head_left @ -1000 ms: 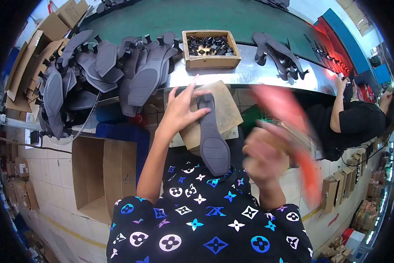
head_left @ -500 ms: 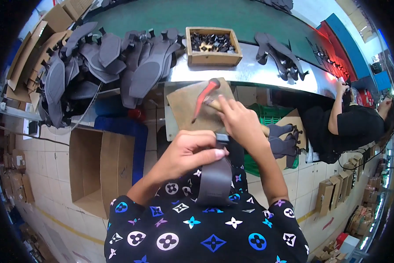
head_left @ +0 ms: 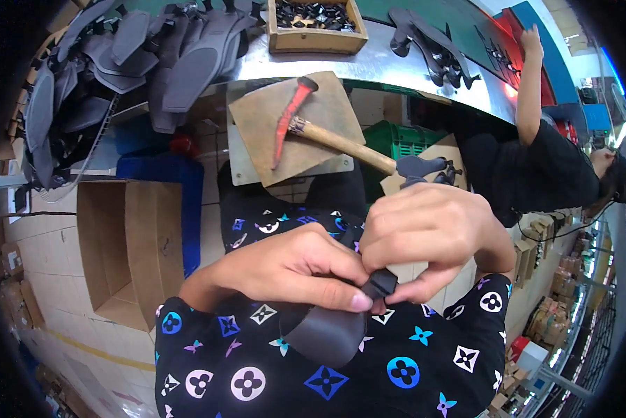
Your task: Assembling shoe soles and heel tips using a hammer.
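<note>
Close to my body, my left hand (head_left: 302,272) is closed round the heel end of a dark high-heeled shoe sole (head_left: 330,336). The smooth curved part of the sole hangs below my thumb. Pinching in from the right, my right hand (head_left: 428,237) has its fingers and thumb at the block-shaped black heel tip (head_left: 381,284). Beyond my hands, a hammer (head_left: 337,145) with a red head and wooden handle rests on a tan board (head_left: 261,111), and nobody is holding it.
Many grey heeled soles (head_left: 201,59) are piled at the far left. A wooden box (head_left: 318,43) of small black parts stands on the metal bench edge, with more soles (head_left: 431,45) to its right. An open carton (head_left: 149,258) sits on the left. A co-worker (head_left: 550,164) is at far right.
My right hand has let go of the hammer, now lying on the board, and come to the heel. Both hands and the sole are lower and nearer my body. The co-worker's arm has risen.
</note>
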Motion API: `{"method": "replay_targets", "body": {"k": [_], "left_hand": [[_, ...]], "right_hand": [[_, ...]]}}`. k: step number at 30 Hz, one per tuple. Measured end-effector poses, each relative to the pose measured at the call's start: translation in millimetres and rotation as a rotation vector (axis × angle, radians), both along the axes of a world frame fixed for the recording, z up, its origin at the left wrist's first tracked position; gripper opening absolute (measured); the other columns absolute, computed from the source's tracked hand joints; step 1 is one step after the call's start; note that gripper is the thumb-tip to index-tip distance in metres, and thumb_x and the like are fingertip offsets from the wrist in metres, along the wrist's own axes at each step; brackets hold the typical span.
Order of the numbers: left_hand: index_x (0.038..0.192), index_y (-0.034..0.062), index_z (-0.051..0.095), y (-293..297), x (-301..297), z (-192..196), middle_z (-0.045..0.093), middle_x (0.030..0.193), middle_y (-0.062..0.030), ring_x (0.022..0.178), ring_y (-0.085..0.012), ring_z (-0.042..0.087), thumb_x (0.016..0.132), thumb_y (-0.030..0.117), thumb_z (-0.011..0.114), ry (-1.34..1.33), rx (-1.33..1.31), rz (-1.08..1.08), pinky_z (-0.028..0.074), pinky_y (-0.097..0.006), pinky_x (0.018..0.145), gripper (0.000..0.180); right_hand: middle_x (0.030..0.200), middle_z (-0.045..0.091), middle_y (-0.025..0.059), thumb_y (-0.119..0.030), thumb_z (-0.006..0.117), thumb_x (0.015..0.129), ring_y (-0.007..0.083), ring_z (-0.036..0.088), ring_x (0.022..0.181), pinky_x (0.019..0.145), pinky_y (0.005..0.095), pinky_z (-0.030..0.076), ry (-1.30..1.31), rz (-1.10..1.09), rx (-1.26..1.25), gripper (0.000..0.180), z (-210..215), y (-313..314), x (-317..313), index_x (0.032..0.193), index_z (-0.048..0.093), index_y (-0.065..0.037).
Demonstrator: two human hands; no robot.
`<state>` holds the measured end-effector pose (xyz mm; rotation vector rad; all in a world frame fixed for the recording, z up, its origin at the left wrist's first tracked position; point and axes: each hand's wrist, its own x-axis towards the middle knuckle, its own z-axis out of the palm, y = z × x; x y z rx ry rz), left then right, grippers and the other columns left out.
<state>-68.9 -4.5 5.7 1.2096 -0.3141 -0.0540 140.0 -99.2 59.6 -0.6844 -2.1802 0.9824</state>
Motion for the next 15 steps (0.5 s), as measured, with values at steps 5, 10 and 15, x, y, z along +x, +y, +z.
{"method": "replay_targets", "body": {"k": [5,10,15], "left_hand": [[0.105,-0.0022,0.072,-13.8,9.9,-7.9,0.069,0.080,-0.0125,0.068,-0.0187,0.062,0.096,0.018,0.065,-0.139,-0.022,-0.075,0.044,-0.032,0.061,0.024],[0.103,-0.0028,0.072,-21.4,10.8,-11.8,0.069,0.078,-0.0118,0.067,-0.0180,0.062,0.096,0.019,0.064,-0.117,-0.059,-0.065,0.044,-0.032,0.061,0.025],[0.100,-0.0037,0.071,-24.2,3.3,-9.5,0.068,0.077,-0.0126,0.067,-0.0191,0.062,0.096,0.020,0.064,-0.083,-0.088,-0.037,0.044,-0.032,0.060,0.026]], "right_hand": [[0.074,0.048,0.0097,-0.014,0.075,0.084,0.0250,0.051,0.059,0.049,0.0343,0.042,-0.013,0.026,0.071,0.026,8.5,-11.1,-7.0,0.094,0.062,0.006],[0.069,0.045,0.0070,-0.015,0.078,0.083,0.0223,0.049,0.053,0.046,0.0326,0.040,-0.044,-0.042,0.139,0.029,8.6,-24.4,-10.4,0.092,0.063,0.008],[0.066,0.046,0.0056,-0.016,0.079,0.083,0.0206,0.049,0.051,0.044,0.0318,0.039,-0.031,-0.120,0.174,0.030,3.0,-31.1,-15.4,0.089,0.064,0.008]]}}
